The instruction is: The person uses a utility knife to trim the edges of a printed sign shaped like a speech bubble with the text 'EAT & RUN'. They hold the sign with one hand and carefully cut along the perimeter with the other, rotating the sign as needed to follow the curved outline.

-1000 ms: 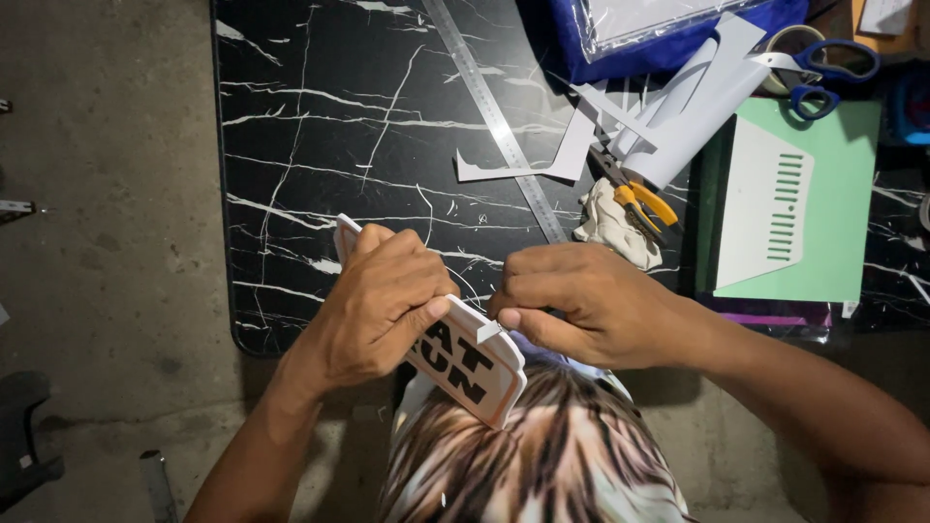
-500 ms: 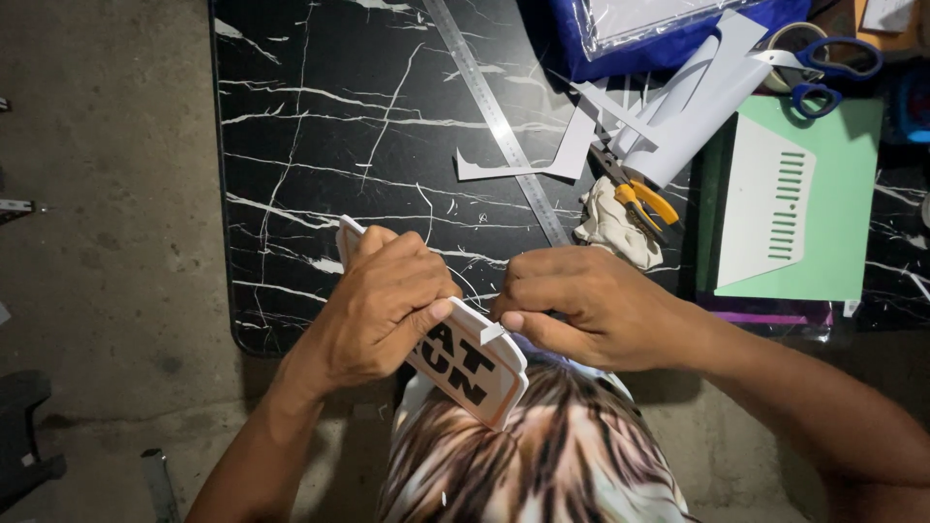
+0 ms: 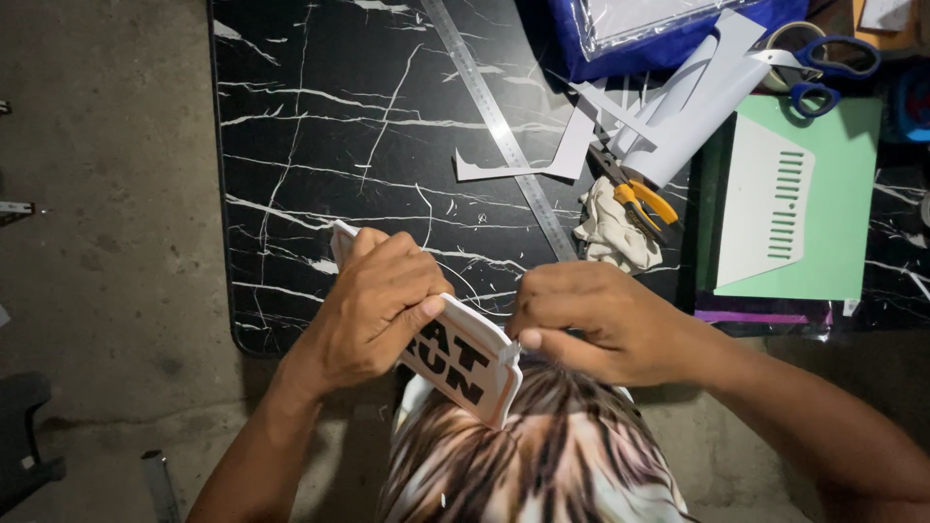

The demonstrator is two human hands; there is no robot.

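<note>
Both hands grip a white lettered sign (image 3: pixel 455 358): left hand (image 3: pixel 378 310) clasps its body, right hand (image 3: pixel 591 320) pinches its corner; hard pulling could tear it.

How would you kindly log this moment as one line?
left hand: grips white lettered sign | right hand: pinches sign's corner | behind: metal ruler, pliers on black marble table
</note>
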